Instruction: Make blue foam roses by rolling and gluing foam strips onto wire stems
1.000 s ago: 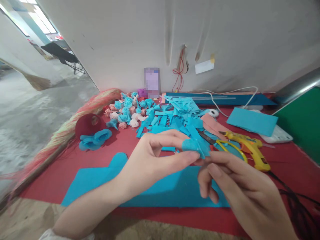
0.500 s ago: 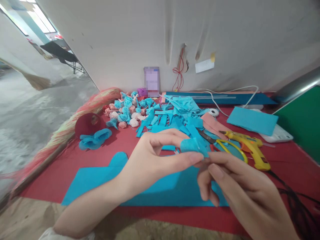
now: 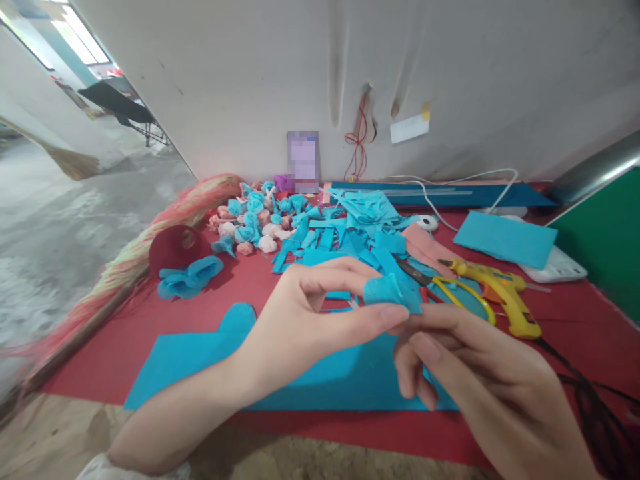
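Note:
Between the thumb and fingers of my left hand point(image 3: 305, 323) is a small curled piece of blue crepe paper point(image 3: 387, 290), bent over the fingertips. My right hand point(image 3: 480, 373) pinches at the lower right edge of the same piece, its other fingers curled beneath. Under both hands a large blue crepe paper sheet point(image 3: 330, 383) lies on the red tabletop point(image 3: 210, 320). Just beyond them spreads a heap of cut blue strips point(image 3: 360, 217). Scissors with yellow handles point(image 3: 465, 293) lie close to my right hand, partly over the paper scraps.
Small blue and pink paper flowers point(image 3: 255, 220) are piled at the back. A yellow glue gun point(image 3: 510, 293) with a black cord lies on the right, near a folded blue paper stack point(image 3: 505, 237). A red tape roll point(image 3: 175, 247) and a broom point(image 3: 135, 267) stand left.
The blue piece has turned slightly in my fingers and its curl stands more rounded. My right thumb has shifted a little left; everything else stays put.

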### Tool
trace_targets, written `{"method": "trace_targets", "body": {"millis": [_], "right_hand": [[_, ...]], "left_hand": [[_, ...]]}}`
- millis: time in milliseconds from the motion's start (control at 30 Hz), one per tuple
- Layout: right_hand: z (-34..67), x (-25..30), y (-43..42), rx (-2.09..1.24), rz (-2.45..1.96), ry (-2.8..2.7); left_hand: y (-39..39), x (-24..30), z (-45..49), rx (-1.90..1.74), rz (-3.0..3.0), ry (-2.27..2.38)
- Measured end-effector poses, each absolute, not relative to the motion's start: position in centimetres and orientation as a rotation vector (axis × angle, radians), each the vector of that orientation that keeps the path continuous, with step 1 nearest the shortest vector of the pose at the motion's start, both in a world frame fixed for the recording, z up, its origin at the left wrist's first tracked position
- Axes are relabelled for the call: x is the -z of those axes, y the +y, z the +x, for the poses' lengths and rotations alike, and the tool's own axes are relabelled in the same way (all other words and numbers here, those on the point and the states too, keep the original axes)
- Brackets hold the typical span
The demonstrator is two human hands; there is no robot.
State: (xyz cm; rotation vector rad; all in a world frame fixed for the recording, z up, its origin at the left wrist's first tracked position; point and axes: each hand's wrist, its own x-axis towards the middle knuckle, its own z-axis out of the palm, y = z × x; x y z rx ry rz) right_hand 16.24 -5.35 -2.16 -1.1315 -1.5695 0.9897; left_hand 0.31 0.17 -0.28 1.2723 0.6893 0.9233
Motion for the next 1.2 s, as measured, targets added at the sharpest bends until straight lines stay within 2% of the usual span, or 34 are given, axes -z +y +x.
{"method": "trace_targets", "body": {"millis": [367, 767, 1200], "right_hand": [[16.0, 2.4, -5.6, -0.915, -1.107, -1.425], [16.8, 1.4, -5.4, -0.851, -1.177, -1.645], [16.3, 1.7, -5.0, -0.843, -1.153, -1.549]], "left_hand": [[0.1, 0.0, 0.4, -0.938, 1.320, 0.770], [0.5, -0.1, 0.2, -0.945, 1.442, 0.794], [0.5, -0.3, 0.0, -0.879, 1.484, 0.873]]}}
